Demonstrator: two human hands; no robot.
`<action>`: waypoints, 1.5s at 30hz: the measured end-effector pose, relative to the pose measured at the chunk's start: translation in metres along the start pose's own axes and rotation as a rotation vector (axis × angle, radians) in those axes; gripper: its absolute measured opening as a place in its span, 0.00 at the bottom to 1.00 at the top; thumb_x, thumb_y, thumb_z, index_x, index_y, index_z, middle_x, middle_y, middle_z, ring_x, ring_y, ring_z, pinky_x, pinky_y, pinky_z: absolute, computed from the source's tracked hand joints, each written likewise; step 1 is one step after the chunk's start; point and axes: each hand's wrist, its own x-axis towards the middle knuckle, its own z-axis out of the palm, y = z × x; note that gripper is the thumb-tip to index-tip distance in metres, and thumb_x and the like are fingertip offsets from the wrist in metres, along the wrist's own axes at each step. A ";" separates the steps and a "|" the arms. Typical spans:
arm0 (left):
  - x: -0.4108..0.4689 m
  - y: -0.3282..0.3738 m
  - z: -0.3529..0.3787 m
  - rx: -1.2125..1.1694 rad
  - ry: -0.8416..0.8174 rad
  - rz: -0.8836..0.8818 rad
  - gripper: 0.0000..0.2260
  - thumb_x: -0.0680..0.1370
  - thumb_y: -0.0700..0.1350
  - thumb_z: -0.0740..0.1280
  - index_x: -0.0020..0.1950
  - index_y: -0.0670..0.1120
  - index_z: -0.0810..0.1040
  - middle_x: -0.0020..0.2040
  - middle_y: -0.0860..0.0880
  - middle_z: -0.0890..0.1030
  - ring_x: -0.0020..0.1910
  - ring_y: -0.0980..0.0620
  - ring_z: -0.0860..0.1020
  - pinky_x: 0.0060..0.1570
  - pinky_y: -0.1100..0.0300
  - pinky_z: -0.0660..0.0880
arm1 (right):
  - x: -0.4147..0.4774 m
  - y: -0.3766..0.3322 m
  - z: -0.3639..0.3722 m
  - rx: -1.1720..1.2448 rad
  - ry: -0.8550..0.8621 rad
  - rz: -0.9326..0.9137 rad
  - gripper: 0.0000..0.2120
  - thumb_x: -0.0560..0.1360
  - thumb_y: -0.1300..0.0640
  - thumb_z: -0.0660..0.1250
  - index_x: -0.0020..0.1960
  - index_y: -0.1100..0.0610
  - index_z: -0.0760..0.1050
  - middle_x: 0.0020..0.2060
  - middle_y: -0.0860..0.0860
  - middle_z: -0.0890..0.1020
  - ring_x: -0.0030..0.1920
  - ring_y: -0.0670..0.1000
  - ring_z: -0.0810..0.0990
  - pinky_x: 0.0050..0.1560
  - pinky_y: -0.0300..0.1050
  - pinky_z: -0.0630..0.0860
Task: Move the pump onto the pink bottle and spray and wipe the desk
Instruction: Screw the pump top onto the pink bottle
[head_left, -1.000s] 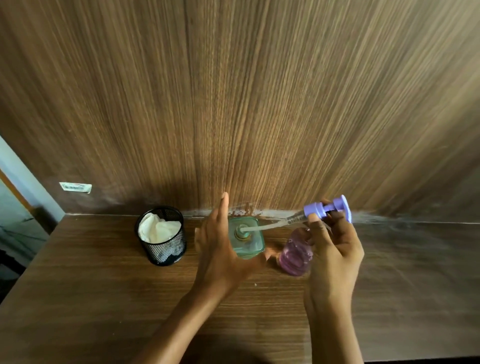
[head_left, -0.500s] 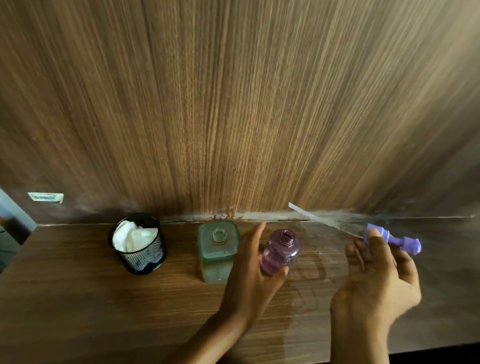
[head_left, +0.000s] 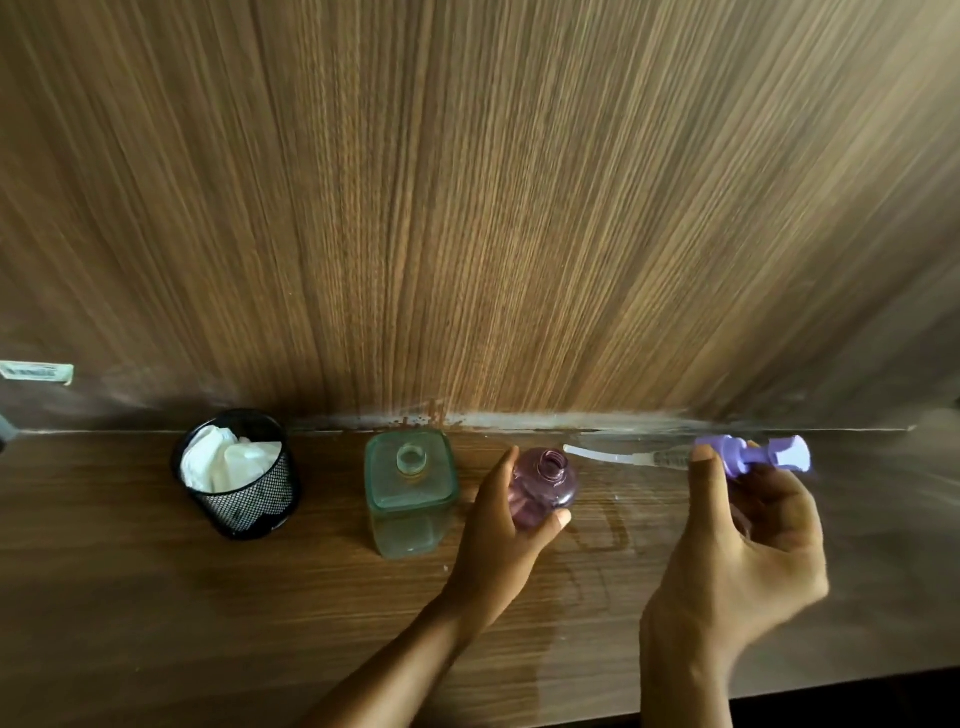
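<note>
Over wooden desk (head_left: 156, 597), left hand (head_left: 498, 530) cups pink bottle (head_left: 545, 483); right hand (head_left: 737, 545) pinches pump (head_left: 748, 457).

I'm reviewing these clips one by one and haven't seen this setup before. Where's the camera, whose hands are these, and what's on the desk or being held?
There is no machine here: a person works bare-handed, and the single view comes from a camera worn on their head, looking forward and down.

On the wooden desk, against a wood-panelled wall, stand a black mesh cup holding a white cloth and a green bottle with an open neck.

The left hand has its grip on the pink bottle, also open. The right hand holds the purple pump to the right of it, its clear tube pointing towards the bottle, not yet inserted.
</note>
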 end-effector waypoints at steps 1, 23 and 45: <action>0.002 -0.003 0.000 -0.004 0.009 -0.001 0.35 0.70 0.43 0.73 0.73 0.48 0.60 0.63 0.55 0.74 0.55 0.70 0.73 0.57 0.74 0.68 | 0.000 0.001 0.000 -0.008 -0.011 -0.005 0.08 0.68 0.61 0.73 0.42 0.54 0.75 0.28 0.39 0.80 0.31 0.39 0.76 0.37 0.31 0.74; 0.005 -0.015 -0.018 0.231 -0.082 0.086 0.36 0.72 0.44 0.72 0.74 0.51 0.57 0.70 0.52 0.70 0.67 0.60 0.68 0.67 0.65 0.66 | 0.007 0.020 0.025 -0.416 -0.669 0.001 0.12 0.70 0.63 0.69 0.52 0.55 0.80 0.44 0.55 0.83 0.42 0.50 0.79 0.46 0.48 0.74; 0.001 -0.005 -0.020 0.085 -0.206 0.031 0.33 0.74 0.56 0.64 0.73 0.60 0.50 0.60 0.75 0.65 0.58 0.79 0.66 0.61 0.71 0.64 | 0.004 0.049 0.016 -0.538 -0.902 0.010 0.14 0.71 0.66 0.66 0.53 0.53 0.79 0.40 0.46 0.84 0.40 0.41 0.80 0.39 0.33 0.74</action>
